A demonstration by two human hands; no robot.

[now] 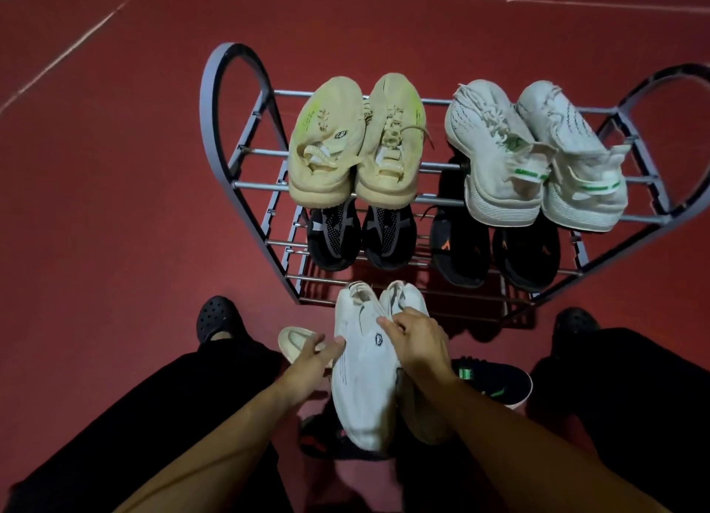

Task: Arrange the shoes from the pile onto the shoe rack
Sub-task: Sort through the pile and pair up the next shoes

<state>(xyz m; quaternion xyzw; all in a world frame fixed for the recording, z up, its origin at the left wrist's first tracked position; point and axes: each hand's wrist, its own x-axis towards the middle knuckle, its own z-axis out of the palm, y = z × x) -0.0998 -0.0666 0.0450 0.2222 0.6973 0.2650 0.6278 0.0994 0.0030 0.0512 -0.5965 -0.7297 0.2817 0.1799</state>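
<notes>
White shoes [363, 389], a pair, held toes-down between the knees, just in front of the shoe rack [246, 155], heels up near its lowest bars. Right hand [417, 343] grasping both collars, fingers curled over the openings; second shoe mostly hidden behind the wrist. Left hand [307, 359] released, fingers straight, tips touching the side of the nearer white shoe.

Rack top row taken by a cream pair [355, 143] and a white-and-green pair [538, 155]; next row by two black pairs [361, 236]. Lowest row looks free, partly hidden.

Risks, judged:
- One-handed pinch on two shoes, hidden one could slip and drop onto the pile.
- Toes catching on the front bars when swung in.
- Bars spaced apart, so a narrow toe could dip through and tilt.
- Loose beige shoe [297, 341] and dark shoe [495, 382] on the floor close by, easy to kick or knock.
</notes>
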